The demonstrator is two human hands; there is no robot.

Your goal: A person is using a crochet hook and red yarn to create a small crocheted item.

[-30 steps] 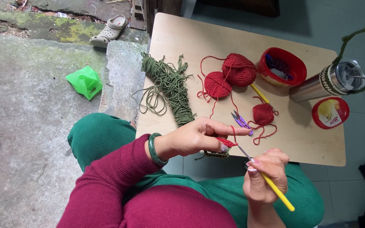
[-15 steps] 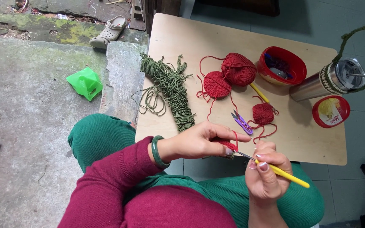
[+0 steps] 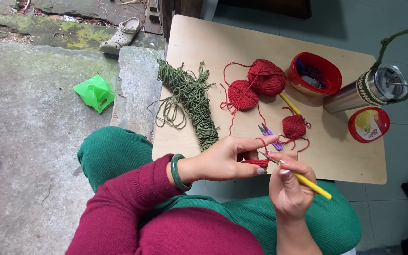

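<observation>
My left hand [image 3: 230, 158] pinches a small red crochet piece [image 3: 257, 163], with red yarn looped over its index finger. My right hand [image 3: 289, 191] grips a yellow-handled crochet hook [image 3: 308, 183] whose metal tip meets the red piece. Both hands hover at the near edge of a small wooden table [image 3: 223, 42]. On the table lie a red yarn ball [image 3: 266, 77], a flat red crocheted disc [image 3: 242, 94], a smaller red crocheted piece [image 3: 293, 126] and purple snips [image 3: 270, 131].
A green yarn skein [image 3: 192, 101] lies at the table's left. A red bowl [image 3: 315, 75], a metal tumbler [image 3: 371, 89] with a green cord, a red lid [image 3: 368, 124] and another yellow hook [image 3: 290, 104] sit to the right. A green bag [image 3: 94, 92] and a sandal [image 3: 121, 34] lie on the concrete.
My right hand has risen towards the left hand and turned the hook, bringing its tip into the red piece. My left index finger has stretched out with the yarn.
</observation>
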